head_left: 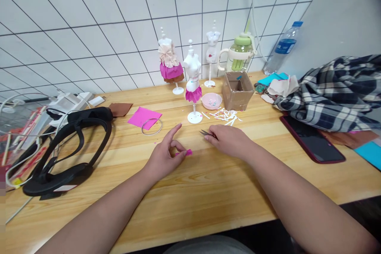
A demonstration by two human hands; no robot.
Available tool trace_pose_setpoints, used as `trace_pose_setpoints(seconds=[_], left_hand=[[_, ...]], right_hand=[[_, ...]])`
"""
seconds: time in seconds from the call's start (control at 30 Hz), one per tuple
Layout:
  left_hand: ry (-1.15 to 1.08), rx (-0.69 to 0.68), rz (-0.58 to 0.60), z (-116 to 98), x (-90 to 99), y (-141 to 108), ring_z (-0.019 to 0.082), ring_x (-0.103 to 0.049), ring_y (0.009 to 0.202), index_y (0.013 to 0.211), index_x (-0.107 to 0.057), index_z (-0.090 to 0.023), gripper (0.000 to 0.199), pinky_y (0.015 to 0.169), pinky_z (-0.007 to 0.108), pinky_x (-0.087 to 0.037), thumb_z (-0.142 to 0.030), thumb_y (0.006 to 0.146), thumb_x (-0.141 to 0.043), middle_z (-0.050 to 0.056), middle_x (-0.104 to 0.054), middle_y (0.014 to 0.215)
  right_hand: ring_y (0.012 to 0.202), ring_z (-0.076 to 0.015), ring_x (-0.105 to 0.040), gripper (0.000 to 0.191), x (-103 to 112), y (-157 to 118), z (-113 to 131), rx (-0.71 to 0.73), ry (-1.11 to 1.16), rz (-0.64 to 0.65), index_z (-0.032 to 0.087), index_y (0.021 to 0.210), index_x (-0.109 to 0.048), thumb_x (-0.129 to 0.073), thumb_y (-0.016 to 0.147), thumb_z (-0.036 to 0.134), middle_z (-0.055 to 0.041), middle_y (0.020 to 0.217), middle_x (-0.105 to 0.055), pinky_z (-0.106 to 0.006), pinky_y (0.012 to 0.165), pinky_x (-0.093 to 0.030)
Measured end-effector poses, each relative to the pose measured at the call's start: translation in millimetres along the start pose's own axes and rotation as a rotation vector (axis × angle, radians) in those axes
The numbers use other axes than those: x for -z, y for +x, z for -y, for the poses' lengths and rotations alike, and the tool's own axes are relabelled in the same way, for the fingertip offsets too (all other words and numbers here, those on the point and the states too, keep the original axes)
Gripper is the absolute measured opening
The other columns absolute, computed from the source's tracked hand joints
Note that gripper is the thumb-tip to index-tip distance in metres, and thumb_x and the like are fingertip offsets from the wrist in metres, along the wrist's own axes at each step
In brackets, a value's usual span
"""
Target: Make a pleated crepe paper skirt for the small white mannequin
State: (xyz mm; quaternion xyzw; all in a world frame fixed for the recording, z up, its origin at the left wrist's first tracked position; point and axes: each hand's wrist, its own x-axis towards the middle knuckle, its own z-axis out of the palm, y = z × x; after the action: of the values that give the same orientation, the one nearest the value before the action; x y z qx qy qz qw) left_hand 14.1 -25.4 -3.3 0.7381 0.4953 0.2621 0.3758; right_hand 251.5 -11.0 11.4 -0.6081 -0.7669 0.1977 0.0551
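- A small pink strip (189,152) sits in a closed pinch between thumb and curled finger of the left hand (163,155), index finger raised clear, just above the middle of the table (190,214).
- The strip's free end juts rightward from the pinch, its long axis running side to side, roughly in line with the table's near edge.
- Across a narrow gap, the right hand (230,139) grips scissors (205,133), fingers closed about the mostly hidden handles; the blades appear slightly parted.
- The blades point left and slightly toward the far edge, their tips beyond and to the right of the strip, not touching it.
- Behind both hands, toward the wall, stands a white dress form (192,65) in a pink ruffle.
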Motion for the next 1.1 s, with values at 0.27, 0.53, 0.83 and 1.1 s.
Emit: trace_pose_setpoints(seconds=[0.27, 0.53, 0.83, 1.1], left_hand=[[-0.189, 0.04, 0.029, 4.4, -4.0, 0.6, 0.015, -0.068, 0.073, 0.152, -0.021, -0.024, 0.084, 0.067, 0.026, -0.052, -0.027, 0.081, -0.065, -0.002, -0.068, 0.077], [-0.181, 0.037, 0.044, 3.9, -3.8, 1.4, 0.015, -0.067, 0.072, 0.152, -0.022, -0.023, 0.084, 0.067, 0.026, -0.051, -0.027, 0.08, -0.066, -0.002, -0.068, 0.076], [-0.173, 0.021, 0.049, 2.6, -2.5, 0.1, 0.015, -0.068, 0.073, 0.152, -0.022, -0.024, 0.085, 0.068, 0.026, -0.052, -0.024, 0.08, -0.067, -0.002, -0.068, 0.076], [-0.218, 0.041, 0.031, 3.0, -3.5, 0.8, 0.015, -0.068, 0.074, 0.151, -0.023, -0.023, 0.084, 0.071, 0.027, -0.053, -0.025, 0.08, -0.066, -0.002, -0.067, 0.077]], right_hand=[[0.087, -0.0265, -0.064, 0.031, 3.0, -0.7, -11.3, -0.048, -0.217, -0.018, 0.022, 0.096, -0.062, -0.06, 0.085, 0.051, -0.0092, 0.098, -0.07, -0.031, 0.062, -0.038], [0.102, -0.0225, -0.061, 0.021, -7.0, 17.1, -16.9, 0.221, -0.123, -0.231, 0.023, 0.109, -0.067, -0.054, 0.094, 0.03, -0.0056, 0.107, -0.071, -0.032, 0.082, -0.04], [0.088, -0.0196, -0.064, 0.019, -19.5, 24.0, -14.8, 0.206, -0.125, -0.231, 0.024, 0.093, -0.071, -0.053, 0.094, 0.03, -0.0021, 0.093, -0.073, -0.03, 0.073, -0.037], [0.087, -0.0197, -0.062, 0.018, -20.4, 24.7, -12.5, 0.167, -0.105, -0.239, 0.019, 0.095, -0.063, -0.046, 0.095, 0.024, -0.0076, 0.097, -0.07, -0.028, 0.072, -0.037]])
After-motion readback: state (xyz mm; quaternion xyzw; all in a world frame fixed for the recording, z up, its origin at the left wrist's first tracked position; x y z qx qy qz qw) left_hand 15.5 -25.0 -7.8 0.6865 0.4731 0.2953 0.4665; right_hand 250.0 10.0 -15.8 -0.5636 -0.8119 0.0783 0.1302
